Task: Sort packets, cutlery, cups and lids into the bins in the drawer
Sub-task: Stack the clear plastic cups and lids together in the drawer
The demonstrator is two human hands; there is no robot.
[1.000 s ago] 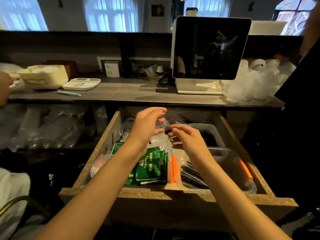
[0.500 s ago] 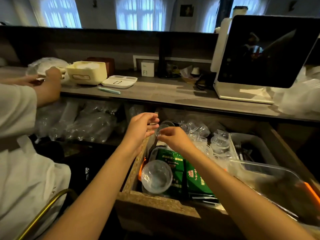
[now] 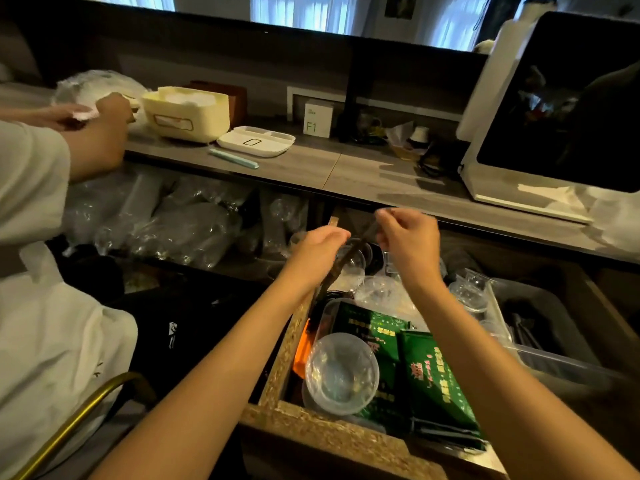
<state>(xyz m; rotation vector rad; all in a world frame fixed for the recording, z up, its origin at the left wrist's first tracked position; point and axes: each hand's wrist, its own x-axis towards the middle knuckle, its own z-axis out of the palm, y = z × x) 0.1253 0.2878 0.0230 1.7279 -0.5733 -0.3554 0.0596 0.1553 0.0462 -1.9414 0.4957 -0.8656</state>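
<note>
The chipboard drawer (image 3: 311, 427) is open below me. My left hand (image 3: 318, 252) and my right hand (image 3: 410, 244) hover over its back left corner. Between them hangs a long dark cutlery piece (image 3: 337, 268). My right hand pinches its upper end; my left hand's curled fingers hold it lower down. In the drawer lie green packets (image 3: 429, 379) in a clear bin, with a clear round lid (image 3: 341, 372) on top. Clear cups (image 3: 471, 292) stand further back. A grey bin (image 3: 540, 306) on the right holds dark cutlery.
Another person in a white top (image 3: 34, 306) works at the counter (image 3: 311, 164) on the left. On the counter are a cream box (image 3: 187, 112), a white tray (image 3: 256, 142) and a screen (image 3: 561, 109). Bagged cups (image 3: 166, 220) fill the shelf below.
The view has swung left and closer to the drawer. My hands have risen a little, and a long dark strip now hangs between them where a small clear piece was before.
</note>
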